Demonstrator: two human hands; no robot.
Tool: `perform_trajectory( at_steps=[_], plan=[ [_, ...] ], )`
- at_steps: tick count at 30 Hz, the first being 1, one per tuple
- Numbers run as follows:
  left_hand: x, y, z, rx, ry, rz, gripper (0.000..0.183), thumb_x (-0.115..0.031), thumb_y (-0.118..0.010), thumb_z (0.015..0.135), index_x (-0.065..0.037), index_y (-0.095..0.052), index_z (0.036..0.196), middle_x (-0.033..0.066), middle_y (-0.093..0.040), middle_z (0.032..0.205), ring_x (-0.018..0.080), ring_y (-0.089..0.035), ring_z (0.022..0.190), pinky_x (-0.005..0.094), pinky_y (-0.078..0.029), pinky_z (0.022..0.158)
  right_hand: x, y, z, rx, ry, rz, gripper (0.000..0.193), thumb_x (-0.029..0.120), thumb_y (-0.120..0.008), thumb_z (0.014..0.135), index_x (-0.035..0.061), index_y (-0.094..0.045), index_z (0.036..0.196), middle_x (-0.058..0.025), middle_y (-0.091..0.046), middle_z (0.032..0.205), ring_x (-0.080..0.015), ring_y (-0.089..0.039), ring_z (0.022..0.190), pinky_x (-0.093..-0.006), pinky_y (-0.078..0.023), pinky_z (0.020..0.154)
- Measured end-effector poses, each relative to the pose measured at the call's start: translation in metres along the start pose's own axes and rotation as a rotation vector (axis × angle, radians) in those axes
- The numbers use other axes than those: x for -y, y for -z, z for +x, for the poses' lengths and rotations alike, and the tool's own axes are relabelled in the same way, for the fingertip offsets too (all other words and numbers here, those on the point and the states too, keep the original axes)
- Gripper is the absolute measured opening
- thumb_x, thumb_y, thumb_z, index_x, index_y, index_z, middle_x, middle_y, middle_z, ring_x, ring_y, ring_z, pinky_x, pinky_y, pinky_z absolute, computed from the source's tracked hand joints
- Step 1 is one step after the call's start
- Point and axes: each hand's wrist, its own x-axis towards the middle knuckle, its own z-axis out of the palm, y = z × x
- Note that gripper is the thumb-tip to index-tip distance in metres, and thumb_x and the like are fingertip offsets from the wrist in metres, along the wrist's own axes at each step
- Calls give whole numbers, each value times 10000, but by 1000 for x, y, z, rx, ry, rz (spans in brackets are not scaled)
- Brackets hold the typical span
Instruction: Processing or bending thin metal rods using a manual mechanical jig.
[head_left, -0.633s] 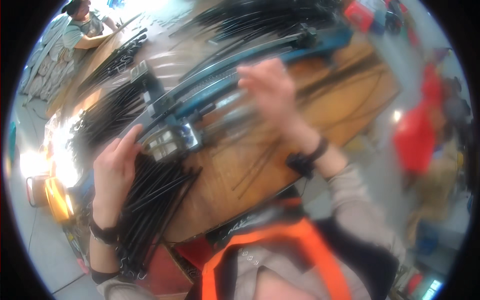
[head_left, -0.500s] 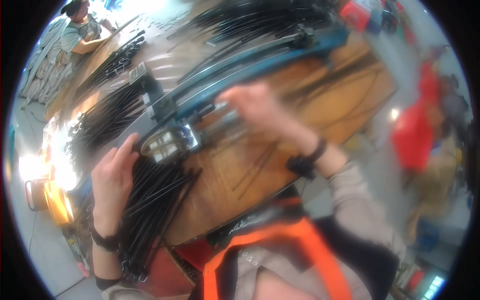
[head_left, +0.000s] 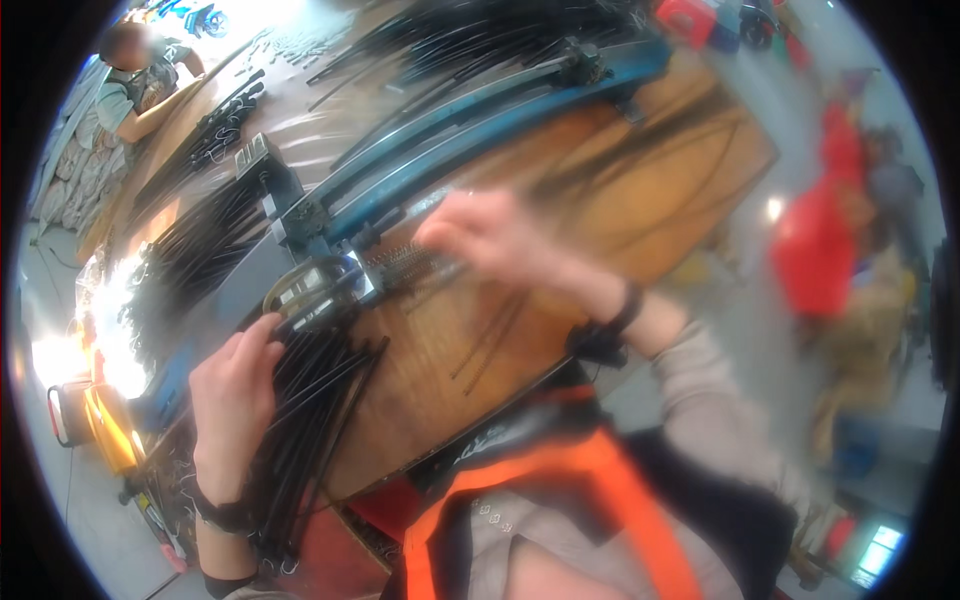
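Note:
My left hand (head_left: 238,390) has its fingers bent together beside a clamp-like metal fixture (head_left: 315,295) on the wooden table; what they grip, if anything, does not show. Below the fixture lies a bundle of long black rods (head_left: 310,400), close to that hand's fingertips. My right hand (head_left: 480,235), slightly blurred, is curled closed over the table in front of a long blue metal rail (head_left: 490,135). Between it and the fixture sits a coil-like metal part (head_left: 400,258). Whatever the right fingers hold is hidden.
More black rods (head_left: 200,235) lie left of the rail, and others (head_left: 470,40) at the far side. A person (head_left: 140,80) works at the far left. A yellow object (head_left: 112,430) stands at the left; a red item (head_left: 815,260) is at the right, past the wooden table (head_left: 660,200).
The left hand has moved slightly down from beside the fixture. The right hand has come a little lower, still curled. The whole view has shifted slightly.

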Motion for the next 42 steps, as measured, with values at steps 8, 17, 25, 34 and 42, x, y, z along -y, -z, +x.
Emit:
perform_trajectory(
  at_steps=[8,17,25,34,42],
  plan=[
    [-12,-4,-6,88,25,-64,316,13,-597,872,-70,-605,1177,176,-650,943,357,-641,804,423,-505,672,22,-15,10,-442,908,-382,250,205,-677,906,59,-643,1106,-70,-618,850,-285,-587,806,-355,-478,721],
    [17,4,-21,-184,0,87,312,14,-563,902,-46,-579,1208,183,-648,994,367,-625,848,431,-501,697,-51,-4,12,-614,696,-642,255,103,-592,932,80,-607,1186,-63,-592,825,-250,-551,704,-378,-430,616],
    [94,100,-72,-560,221,408,212,-76,-539,974,-14,-613,1162,157,-673,969,282,-650,829,393,-499,713,-77,8,68,-319,442,-775,148,154,-591,962,96,-640,1089,-93,-661,812,-180,-640,721,-318,-500,637],
    [90,83,-112,-424,493,240,277,-92,-568,972,-1,-627,1227,171,-680,941,217,-651,838,328,-501,762,29,-93,173,28,572,112,146,162,-532,1015,41,-609,985,-40,-682,788,-94,-645,712,-241,-521,661],
    [104,49,-127,-446,479,75,301,-84,-589,963,4,-613,1250,194,-692,989,216,-668,884,313,-504,807,24,-109,191,164,466,57,133,159,-540,997,40,-587,1031,-71,-690,805,-145,-668,729,-279,-529,667]
  ],
)
